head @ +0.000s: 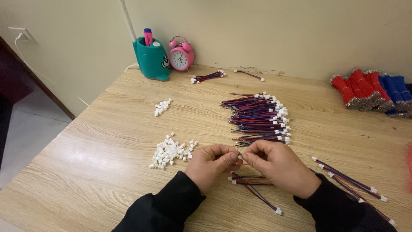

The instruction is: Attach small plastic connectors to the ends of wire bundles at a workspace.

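My left hand (pixel 212 165) and my right hand (pixel 279 165) meet fingertip to fingertip above the wooden table (pixel 107 150). Both pinch the same thin red and blue wire (pixel 242 164) between them; whether a connector is in the fingers is hidden. Just left of my left hand lies a pile of small white plastic connectors (pixel 170 151). Under my hands lie a few wires with white connectors (pixel 253 187). Beyond my hands sits a large heap of finished red and blue wires with white connectors (pixel 259 117).
A smaller connector pile (pixel 162 106) lies farther left. Wire bundles (pixel 208 77) rest near the wall, more wires (pixel 349 180) at right. Red wire bundles (pixel 358 92) and blue ones (pixel 395 92) sit at far right. A teal pen holder (pixel 151 58) and pink alarm clock (pixel 181 56) stand at the back.
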